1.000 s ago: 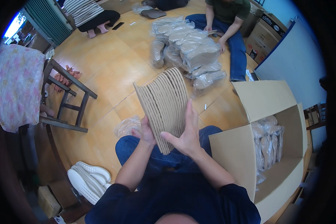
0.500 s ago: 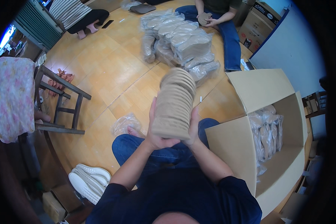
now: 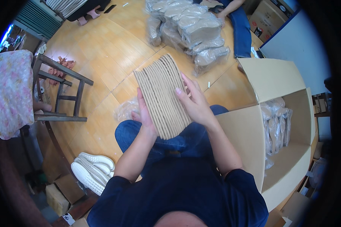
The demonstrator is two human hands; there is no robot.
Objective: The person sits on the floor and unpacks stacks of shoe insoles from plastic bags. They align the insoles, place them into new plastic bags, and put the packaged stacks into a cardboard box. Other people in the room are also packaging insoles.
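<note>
Gripping the tan sole stack (image 3: 163, 96) over the lap (image 3: 178, 145) at twelve o'clock, left hand (image 3: 146, 116) at its eight, right hand (image 3: 197, 104) at its three, suits what I'd guess is light, bendy, slide-prone stuff.

We take this for a small footwear workshop; whether it doubles as a home, we cannot tell. Bagged soles (image 3: 201, 28) lie piled on the tiled floor (image 3: 102, 56), more fill part of an open carton (image 3: 235, 132) beside us, white soles (image 3: 91, 172) lie at our left, and we have a beige stack (image 3: 163, 96) before us. Two other people (image 3: 241, 34) share our floor; boxes (image 3: 268, 19) stand beyond. A flowery cloth (image 3: 11, 90) and wooden chair (image 3: 79, 99) look homely.
</note>
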